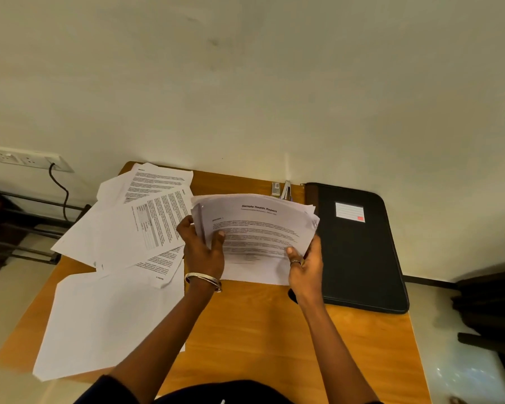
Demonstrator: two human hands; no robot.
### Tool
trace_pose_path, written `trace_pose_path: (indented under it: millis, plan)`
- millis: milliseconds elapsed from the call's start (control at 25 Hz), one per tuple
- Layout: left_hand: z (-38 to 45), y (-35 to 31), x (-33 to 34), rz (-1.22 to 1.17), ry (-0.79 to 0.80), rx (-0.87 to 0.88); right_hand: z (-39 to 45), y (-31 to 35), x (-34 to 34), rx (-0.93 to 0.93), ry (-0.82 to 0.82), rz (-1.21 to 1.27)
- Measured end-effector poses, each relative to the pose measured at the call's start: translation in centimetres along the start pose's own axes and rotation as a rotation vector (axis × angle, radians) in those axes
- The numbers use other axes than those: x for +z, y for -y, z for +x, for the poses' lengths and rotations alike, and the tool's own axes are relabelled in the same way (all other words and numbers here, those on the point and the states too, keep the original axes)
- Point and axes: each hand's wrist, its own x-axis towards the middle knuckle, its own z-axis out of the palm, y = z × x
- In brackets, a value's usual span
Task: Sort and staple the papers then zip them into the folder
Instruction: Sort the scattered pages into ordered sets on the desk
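Left hand [202,248] and right hand [306,265] grip a sheaf of papers [260,228] by its side edges (top sheet headed "Sample Health Report"), raised above the wooden table [245,330]. Loose sheets [123,228] sprawl left; the black zip folder [362,252] lies right, closed, with a stapler [285,190] behind the sheaf.

Warm, yellowish indoor light, moderately dim. Wall [274,68] evenly lit, greenish cast. Soft shadow falls under the held papers [257,231] onto the table [260,330]. Pale glare patch on the floor [464,371], near right. Wide-angle distortion bows the table edges; corners soft, printed text mostly unreadable, slight overall blur.
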Motion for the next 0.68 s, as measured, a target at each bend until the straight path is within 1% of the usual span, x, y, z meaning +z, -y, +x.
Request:
trace_pose_path:
  millis: [160,320,480,600,680]
  plan:
    - [0.2,-0.2,0.4,0.076,0.022,0.082,0.0,0.3,0.2,-0.017,0.016,-0.043]
    - [0.3,0.0,0.5,0.087,0.022,0.144,0.0,0.1,0.0,-0.032,0.024,-0.057]
    - [0.5,2.1,-0.1,0.120,0.037,0.088,-0.2,-1.1,-0.1,0.004,0.062,-0.130]
    - [0.5,2.4,-0.2,0.173,0.028,0.087,0.0,-1.5,0.2,0.006,0.015,-0.182]
    - [0.5,2.6,-0.3,0.205,0.003,0.122,0.0,-1.9,0.2,0.003,-0.028,-0.205]
